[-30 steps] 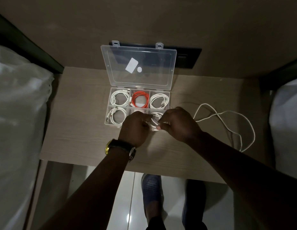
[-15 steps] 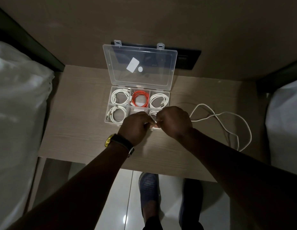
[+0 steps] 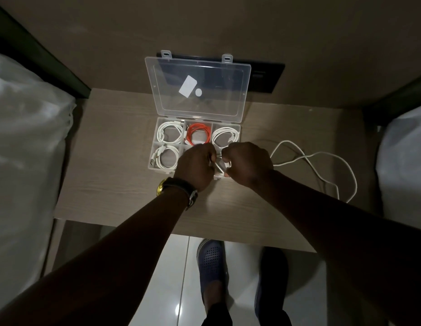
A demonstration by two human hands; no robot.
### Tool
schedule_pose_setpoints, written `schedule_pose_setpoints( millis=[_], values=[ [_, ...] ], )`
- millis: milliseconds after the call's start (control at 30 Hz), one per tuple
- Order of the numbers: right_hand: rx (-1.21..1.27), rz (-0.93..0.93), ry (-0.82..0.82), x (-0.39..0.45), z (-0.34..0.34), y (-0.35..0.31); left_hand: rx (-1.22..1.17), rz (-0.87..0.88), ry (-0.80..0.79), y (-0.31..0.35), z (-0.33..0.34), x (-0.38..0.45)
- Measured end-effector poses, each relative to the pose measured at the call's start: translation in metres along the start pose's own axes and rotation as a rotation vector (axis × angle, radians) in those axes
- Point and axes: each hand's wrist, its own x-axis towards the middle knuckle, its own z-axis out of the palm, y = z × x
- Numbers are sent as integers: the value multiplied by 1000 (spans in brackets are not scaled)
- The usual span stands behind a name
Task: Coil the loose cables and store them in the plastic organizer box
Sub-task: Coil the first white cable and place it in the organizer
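A clear plastic organizer box [image 3: 155, 128] stands open on the wooden table [image 3: 115, 165], lid [image 3: 197, 88] tilted back. White coiled cables fill the far-left [image 3: 170, 134], far-right [image 3: 224, 135] and near-left [image 3: 166, 156] compartments; an orange coil [image 3: 199, 134] sits in the far-middle one. My left hand [image 3: 196, 166] and my right hand [image 3: 248, 162] are both closed on a small white cable coil [image 3: 220, 167] over the box's near-right compartment. The near-middle compartment is hidden by my hands. A loose white cable [image 3: 322, 165] lies uncoiled to the right.
White bedding lies on the left [image 3: 23, 161] and on the right [image 3: 404, 165] of the narrow table. A dark socket panel [image 3: 266, 77] is on the wall behind the lid. Below the table's front edge I see my feet in dark shoes [image 3: 212, 264] on a tiled floor.
Both hands have drawn closer together and shifted slightly toward the box, tightening the small white coil, which is now mostly hidden between them. The loose cable on the right has not moved.
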Motion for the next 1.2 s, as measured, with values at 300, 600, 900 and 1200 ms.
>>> schedule_pose_setpoints(
  millis=[300, 600, 900, 1200],
  values=[
    [-44, -13, 71, -1, 9, -13, 351, -7, 13, 13, 16, -3],
    [134, -41, 125, -38, -5, 2, 236, 26, 10, 11, 10, -16],
    [378, 198, 398, -108, -23, 69, 21, 110, 217, 17, 16, -37],
    [37, 121, 83, -169, -15, 142, -140, 117, 163, 48, 43, -75]
  ],
)
